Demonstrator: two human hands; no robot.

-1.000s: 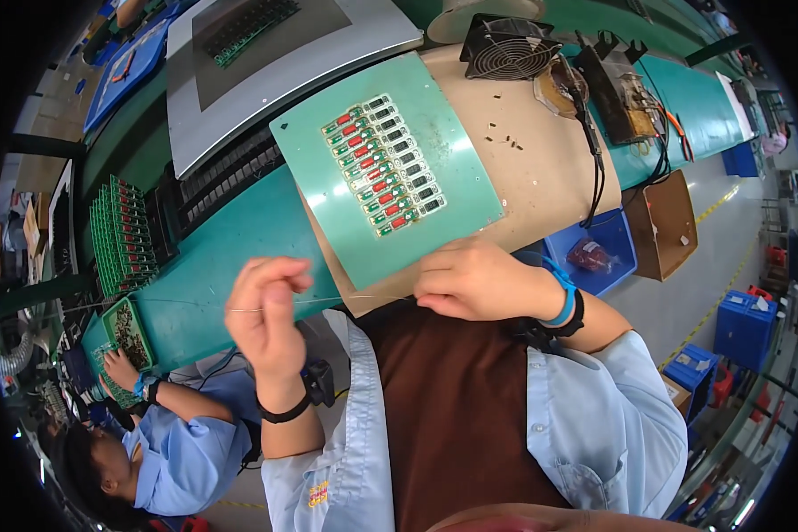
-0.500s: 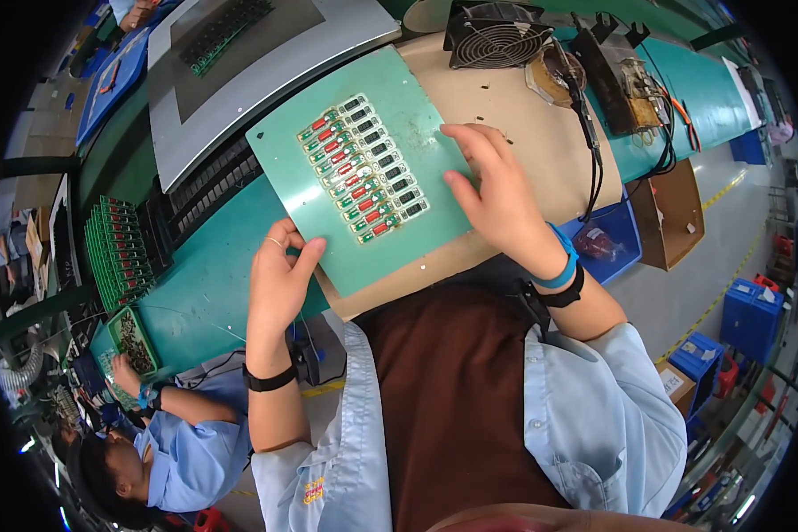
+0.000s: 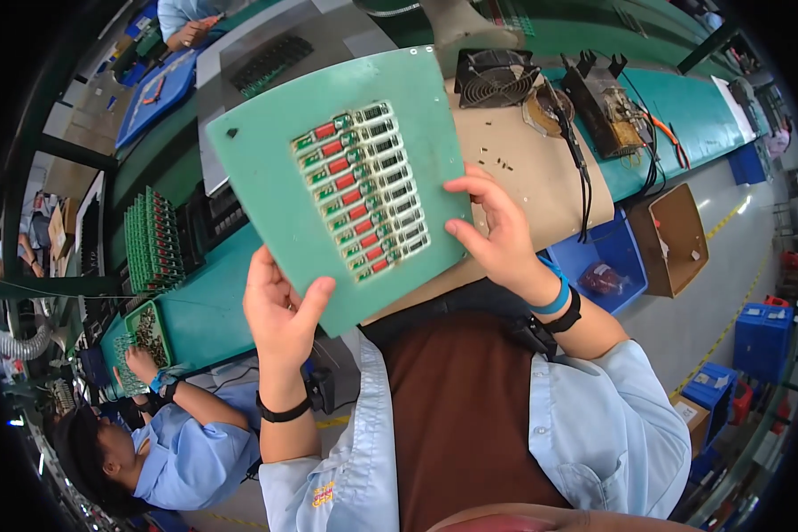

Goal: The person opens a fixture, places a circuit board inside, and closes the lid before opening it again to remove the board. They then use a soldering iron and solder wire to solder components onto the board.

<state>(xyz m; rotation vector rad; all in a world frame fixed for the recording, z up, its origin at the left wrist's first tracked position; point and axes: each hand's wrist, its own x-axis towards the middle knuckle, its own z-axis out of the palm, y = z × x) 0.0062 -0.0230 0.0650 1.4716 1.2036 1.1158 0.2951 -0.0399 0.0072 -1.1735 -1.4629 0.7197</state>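
Observation:
A flat green plate (image 3: 270, 186) is held up and tilted over the bench, gripped at two edges. A column of small circuit boards (image 3: 355, 191) sits in its middle, each with a red part and dark components. My left hand (image 3: 282, 310) pinches the plate's lower left corner, thumb on top and fingers underneath. At the right edge, my right hand (image 3: 496, 229) grips the plate between thumb and fingers. Part of the bench behind the plate is hidden.
Brown paper (image 3: 541, 186) with several small dark bits covers the bench. Behind it stand a black fan (image 3: 496, 78), a round pot (image 3: 548, 108) and a metal device with cables (image 3: 607, 106). A blue bin (image 3: 607, 257) is at right; a co-worker (image 3: 186, 434) sits at left.
Both hands have lifted the plate off the brown paper and toward me, tilting it. Small dark bits now show on the paper where the plate was.

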